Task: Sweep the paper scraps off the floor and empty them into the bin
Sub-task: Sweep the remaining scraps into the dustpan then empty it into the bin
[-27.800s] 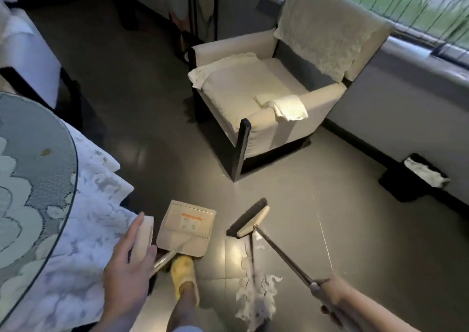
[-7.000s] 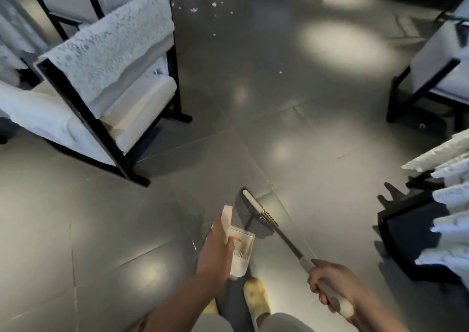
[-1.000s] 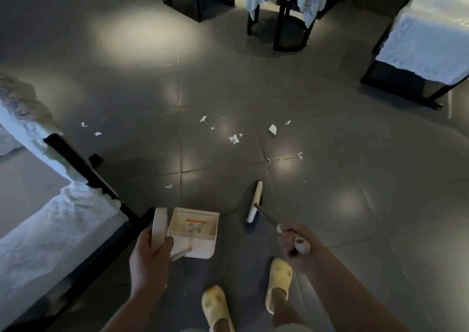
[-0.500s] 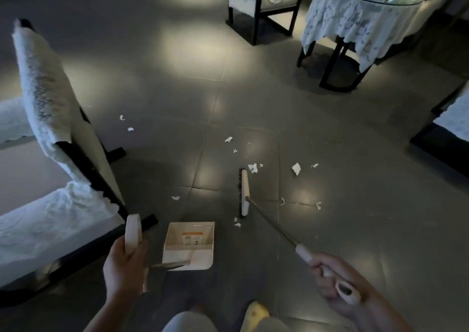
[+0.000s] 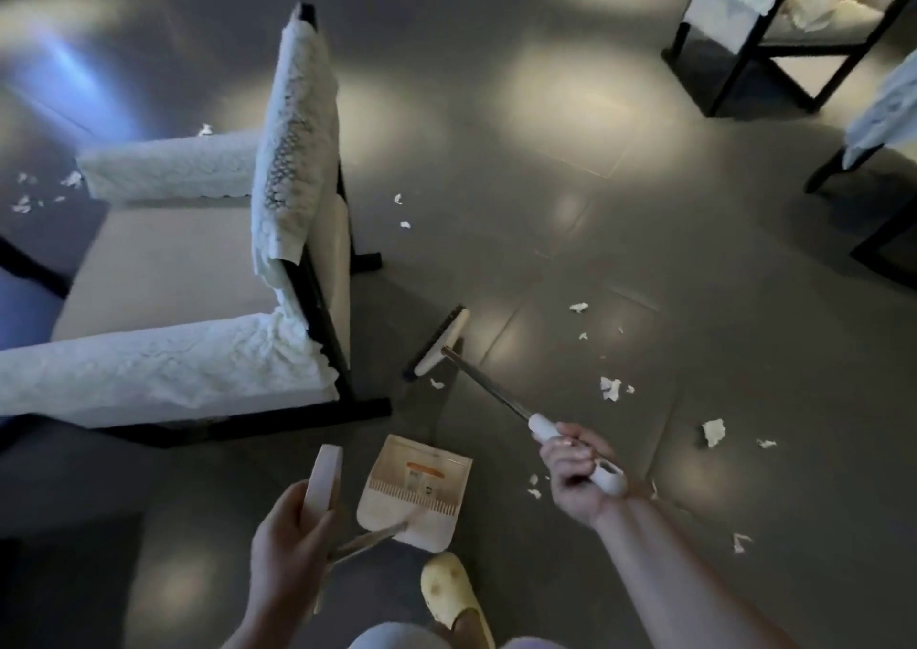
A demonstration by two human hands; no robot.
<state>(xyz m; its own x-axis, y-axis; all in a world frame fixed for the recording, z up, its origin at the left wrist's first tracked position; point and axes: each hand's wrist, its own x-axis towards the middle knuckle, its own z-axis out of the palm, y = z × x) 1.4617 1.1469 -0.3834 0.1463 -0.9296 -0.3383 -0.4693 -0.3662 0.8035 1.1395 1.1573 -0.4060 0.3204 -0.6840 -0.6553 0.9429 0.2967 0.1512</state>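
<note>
Right of the right hand (image 5: 575,470), paper scraps (image 5: 713,432)

Both hands curl in grips, left hand (image 5: 290,544) low, right hand (image 5: 575,475) extended forward.

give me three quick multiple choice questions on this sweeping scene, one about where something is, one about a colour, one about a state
1. Where does the broom head sit?
A. on the chair seat
B. on the floor beside the chair's dark leg
C. inside the dustpan

2. What colour is the slipper?
A. yellow
B. red
C. black

3. What state is the dustpan in?
A. heaped with scraps
B. upside down
C. no scraps visible in it

Answers:
1 B, the head rests on the floor just right of the chair, at the end of the handle the right hand grips.
2 A, the slipper at the bottom edge is pale yellow.
3 C, its tray faces up showing only a label, held by the left hand, while paper scraps lie on the floor.
</note>
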